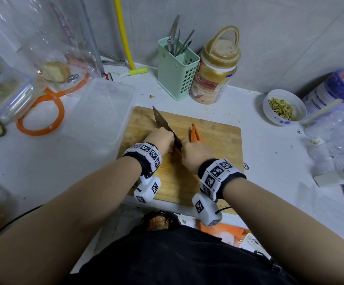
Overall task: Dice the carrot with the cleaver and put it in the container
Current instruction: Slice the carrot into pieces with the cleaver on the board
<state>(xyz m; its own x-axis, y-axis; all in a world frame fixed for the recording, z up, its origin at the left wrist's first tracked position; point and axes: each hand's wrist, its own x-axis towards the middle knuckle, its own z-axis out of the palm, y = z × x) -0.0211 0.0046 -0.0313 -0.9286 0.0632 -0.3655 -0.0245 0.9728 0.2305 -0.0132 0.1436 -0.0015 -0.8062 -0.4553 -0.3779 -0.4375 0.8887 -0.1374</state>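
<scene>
Clear plastic first: the container [97, 112] sits on the counter well out beyond the left hand's knuckles, open and with nothing orange in it that I can make out. Next comes the left hand [160, 138], its fingers curled down toward the cutting board [218, 145]; what they close on is hidden, though the cleaver's handle seems to run under them, so I judge this hand holds the cleaver [163, 120]. Its blade slants up and away past the fingertips, the edge turned toward the other hand.

Just beside it is the right hand [195, 154], fingers bent down over the near end of the carrot [196, 133]. They appear to pin the carrot to the board, but the fingertips themselves are out of sight, so the exact grip cannot be told. The carrot's free end points away from those fingers, and it looks already split lengthwise into strips.

The step in hand seems to be cutting the strips. To do it well, the holding fingertips should stay tucked back, with the knuckles guiding the flat of the blade. Strips should lie flat side down, bunched together, and be crosscut in short, even steps. The blade sits very close to the right thumb, so a slow rocking cut looks safer than a chop.
</scene>
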